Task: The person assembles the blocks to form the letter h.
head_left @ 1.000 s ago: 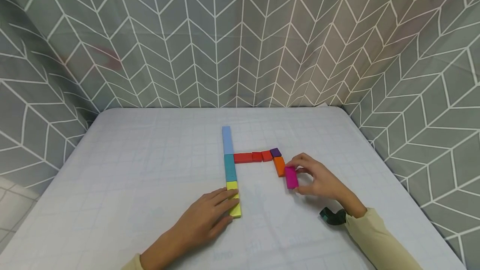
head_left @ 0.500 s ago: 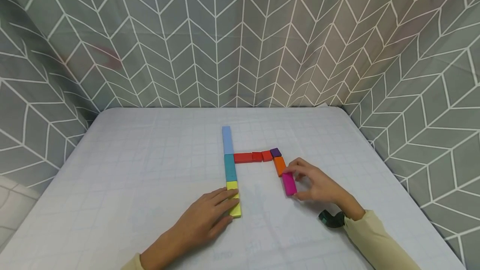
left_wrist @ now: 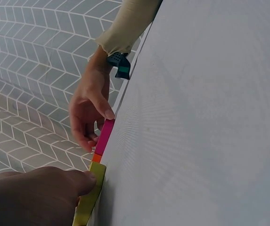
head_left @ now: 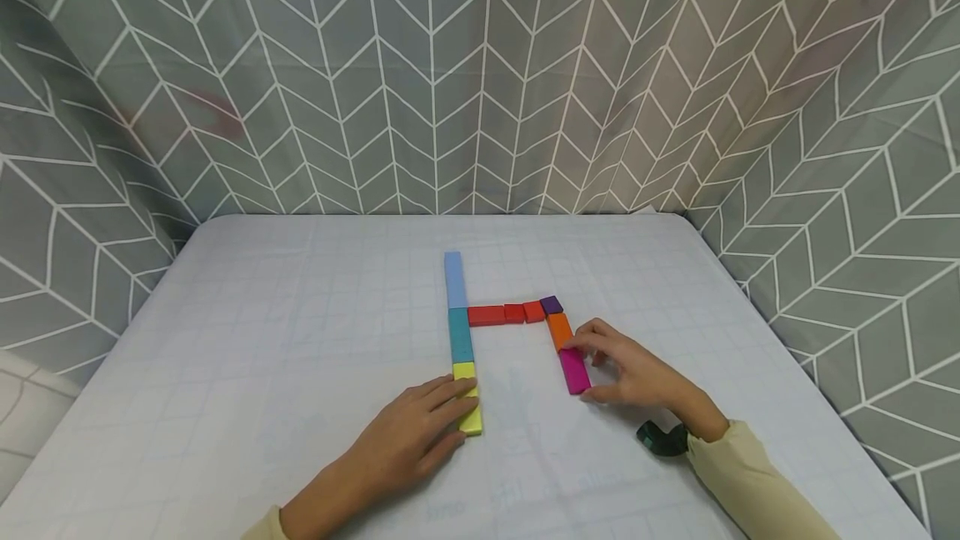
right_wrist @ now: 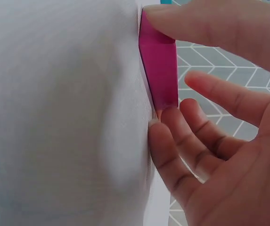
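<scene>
In the head view my right hand pinches a magenta block lengthwise, thumb at its near end and fingers at its far end. That block lies flat, its far end against an orange block. The right wrist view shows the thumb on one end of the magenta block and fingertips by the other. My left hand rests with extended fingers across yellow blocks, partly hiding them. In the left wrist view its thumb touches the yellow side.
Ahead of the yellow, a teal block and a light blue block continue the straight column. Red blocks branch right from it to a purple block. A dark device sits at the right wrist. Patterned curtains surround the white table.
My right hand has drawn the magenta block nearer and left, turning it from beside the orange block into line with its near end. My left hand has stayed still.
</scene>
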The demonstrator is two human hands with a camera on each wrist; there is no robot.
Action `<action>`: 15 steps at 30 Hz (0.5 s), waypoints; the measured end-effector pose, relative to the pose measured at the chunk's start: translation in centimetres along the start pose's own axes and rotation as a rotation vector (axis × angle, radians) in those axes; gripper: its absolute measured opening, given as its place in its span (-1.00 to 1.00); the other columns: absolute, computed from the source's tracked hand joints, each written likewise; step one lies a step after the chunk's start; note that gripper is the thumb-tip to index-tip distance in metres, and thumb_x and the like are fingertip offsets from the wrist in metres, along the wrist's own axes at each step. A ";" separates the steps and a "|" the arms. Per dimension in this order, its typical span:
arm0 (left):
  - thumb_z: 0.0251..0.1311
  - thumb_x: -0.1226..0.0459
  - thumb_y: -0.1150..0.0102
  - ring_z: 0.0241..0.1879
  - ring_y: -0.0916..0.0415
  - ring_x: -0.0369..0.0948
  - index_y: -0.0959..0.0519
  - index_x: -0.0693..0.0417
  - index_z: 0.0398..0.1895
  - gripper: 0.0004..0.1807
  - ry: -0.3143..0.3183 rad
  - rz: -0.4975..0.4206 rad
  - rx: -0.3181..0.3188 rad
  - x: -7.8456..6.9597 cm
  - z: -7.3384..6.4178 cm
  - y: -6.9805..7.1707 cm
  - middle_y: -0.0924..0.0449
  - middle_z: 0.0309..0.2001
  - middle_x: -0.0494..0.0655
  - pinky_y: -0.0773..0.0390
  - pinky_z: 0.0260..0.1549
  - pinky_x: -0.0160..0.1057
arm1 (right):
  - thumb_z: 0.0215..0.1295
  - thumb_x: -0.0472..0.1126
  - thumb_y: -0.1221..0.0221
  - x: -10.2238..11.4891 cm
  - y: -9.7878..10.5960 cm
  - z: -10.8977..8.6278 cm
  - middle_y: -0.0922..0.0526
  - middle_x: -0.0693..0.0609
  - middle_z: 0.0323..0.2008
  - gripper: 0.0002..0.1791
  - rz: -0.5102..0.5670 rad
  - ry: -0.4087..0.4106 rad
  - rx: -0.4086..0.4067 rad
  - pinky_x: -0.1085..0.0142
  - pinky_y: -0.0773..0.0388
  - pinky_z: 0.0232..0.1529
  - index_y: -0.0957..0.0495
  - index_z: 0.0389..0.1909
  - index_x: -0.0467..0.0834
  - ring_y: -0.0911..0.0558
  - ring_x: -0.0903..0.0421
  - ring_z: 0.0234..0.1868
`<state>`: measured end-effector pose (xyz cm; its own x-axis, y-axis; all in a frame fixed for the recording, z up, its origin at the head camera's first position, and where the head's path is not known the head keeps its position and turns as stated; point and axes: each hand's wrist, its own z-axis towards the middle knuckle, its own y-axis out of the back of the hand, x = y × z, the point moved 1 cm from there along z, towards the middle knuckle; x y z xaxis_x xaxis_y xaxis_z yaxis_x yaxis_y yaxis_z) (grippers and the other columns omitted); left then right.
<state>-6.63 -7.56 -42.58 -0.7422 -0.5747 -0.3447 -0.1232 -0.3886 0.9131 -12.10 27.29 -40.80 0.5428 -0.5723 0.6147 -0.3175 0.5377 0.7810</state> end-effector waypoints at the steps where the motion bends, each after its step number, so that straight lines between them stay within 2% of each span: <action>1: 0.25 0.03 -0.10 0.30 -0.13 -0.17 -0.38 -0.17 0.27 -0.49 0.001 -0.001 -0.001 0.0 0.0 0.0 -0.21 0.32 -0.27 -0.33 0.12 -0.02 | -0.06 -0.19 -0.43 0.0 0.0 0.0 -0.38 0.09 -0.05 -0.36 0.006 0.007 -0.001 0.29 -0.52 -0.25 -0.45 0.11 -0.06 -0.47 0.13 -0.22; 5: 0.26 0.03 -0.09 0.30 -0.14 -0.16 -0.38 -0.16 0.27 -0.50 -0.002 -0.001 -0.003 -0.1 0.0 0.0 -0.21 0.32 -0.26 -0.32 0.13 -0.01 | -0.04 -0.21 -0.42 0.0 0.0 0.0 -0.38 0.04 -0.04 -0.36 0.031 0.029 -0.006 0.26 -0.53 -0.24 -0.44 0.12 -0.12 -0.49 0.10 -0.24; 9: 0.26 0.03 -0.09 0.30 -0.14 -0.16 -0.38 -0.16 0.27 -0.50 -0.003 -0.003 -0.002 -0.1 0.0 0.0 -0.22 0.32 -0.26 -0.33 0.13 -0.01 | -0.03 -0.19 -0.42 0.1 0.0 -0.1 -0.38 0.04 -0.04 -0.36 0.050 0.015 -0.004 0.25 -0.54 -0.21 -0.42 0.12 -0.12 -0.51 0.08 -0.22; 15: 0.26 0.03 -0.09 0.31 -0.12 -0.18 -0.38 -0.17 0.27 -0.50 -0.003 -0.007 -0.006 -0.1 0.0 -0.1 -0.20 0.33 -0.27 -0.32 0.13 -0.03 | -0.01 -0.06 -0.41 0.1 0.3 -0.2 -0.39 0.05 -0.04 -0.38 0.035 0.001 -0.028 0.22 -0.54 -0.23 -0.44 0.11 -0.07 -0.49 0.10 -0.21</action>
